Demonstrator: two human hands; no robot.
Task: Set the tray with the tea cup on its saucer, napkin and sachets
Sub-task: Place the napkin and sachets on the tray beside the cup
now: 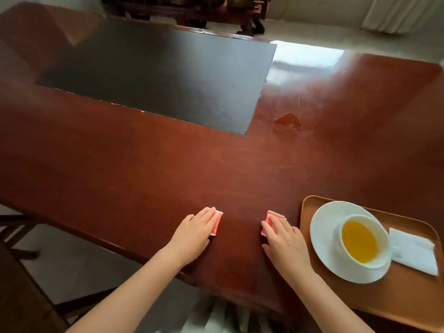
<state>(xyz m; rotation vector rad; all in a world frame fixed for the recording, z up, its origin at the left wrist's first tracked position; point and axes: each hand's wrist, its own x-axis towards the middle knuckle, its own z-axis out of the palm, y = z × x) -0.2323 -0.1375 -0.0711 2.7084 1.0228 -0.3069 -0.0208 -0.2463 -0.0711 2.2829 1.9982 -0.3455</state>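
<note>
A brown wooden tray (394, 306) lies at the table's near right corner. On it stands a white saucer (322, 234) carrying a white cup (360, 239) of yellow tea. A folded white napkin (413, 251) rests on the tray to the right of the saucer. Two red-and-white sachets lie flat on the table, left of the tray. My left hand (194, 234) lies flat with its fingers on the left sachet (216, 224). My right hand (286, 243) lies flat with its fingers over the right sachet (272, 218). Neither sachet is lifted.
The reddish wooden table (144, 164) has a dark inset panel (163, 75) at the back left. A chipped patch (288, 121) marks the wood at centre right. The table's near edge runs diagonally past my forearms. Dark furniture legs stand beyond the far edge.
</note>
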